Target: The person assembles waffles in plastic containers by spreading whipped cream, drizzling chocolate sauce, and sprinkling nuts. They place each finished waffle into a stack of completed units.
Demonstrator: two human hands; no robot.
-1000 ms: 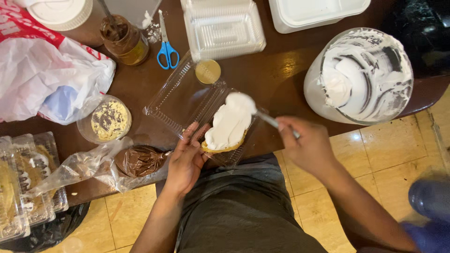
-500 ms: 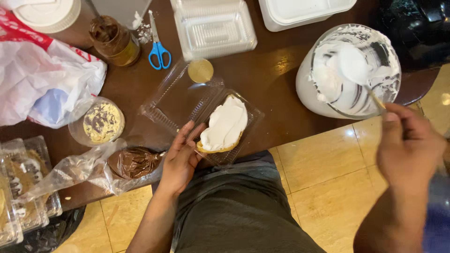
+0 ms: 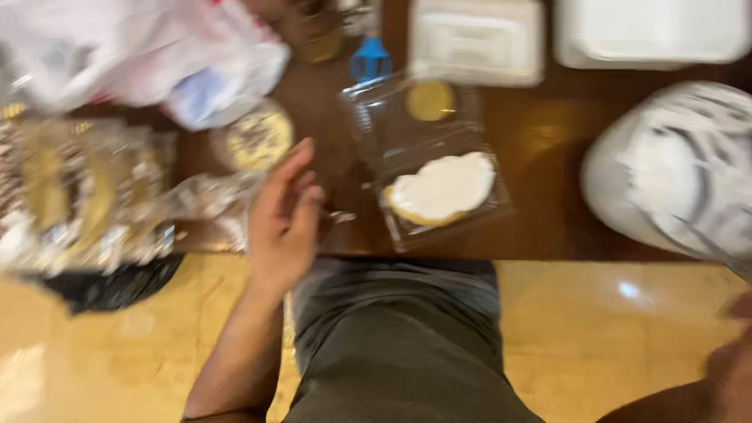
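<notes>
Cream-topped pastry (image 3: pixel 442 190) lies in an open clear plastic clamshell (image 3: pixel 423 157) on the dark wooden table (image 3: pixel 548 180), near the table's near edge and a little right of centre. White cream covers its top, with a tan crust showing along the near left rim. A small round yellow piece (image 3: pixel 430 100) sits in the far half of the same clamshell.

My left hand (image 3: pixel 283 215) hovers just left of the clamshell, fingers spread apart and loosely curled, holding nothing. It is clear of the pastry, over the table's near edge, with crinkled clear wrapping (image 3: pixel 196 200) just to its left. Beyond it, farther away, stands a small round tub (image 3: pixel 257 139) with a pale speckled filling.

My right hand (image 3: pixel 736 345) shows only as a blur at the right edge, low over the tiled floor, and I cannot tell whether its fingers are closed on anything. A thin handle (image 3: pixel 709 243) runs from that side up into the large white bowl (image 3: pixel 674 172) smeared with cream, which stands at the right end of the table, well apart from the pastry.

On the left lie clear packets (image 3: pixel 70 196) of baked goods and a white plastic bag (image 3: pixel 133 55). At the far side are blue-handled scissors (image 3: pixel 370 59) and two white lidded containers (image 3: pixel 478 39).
</notes>
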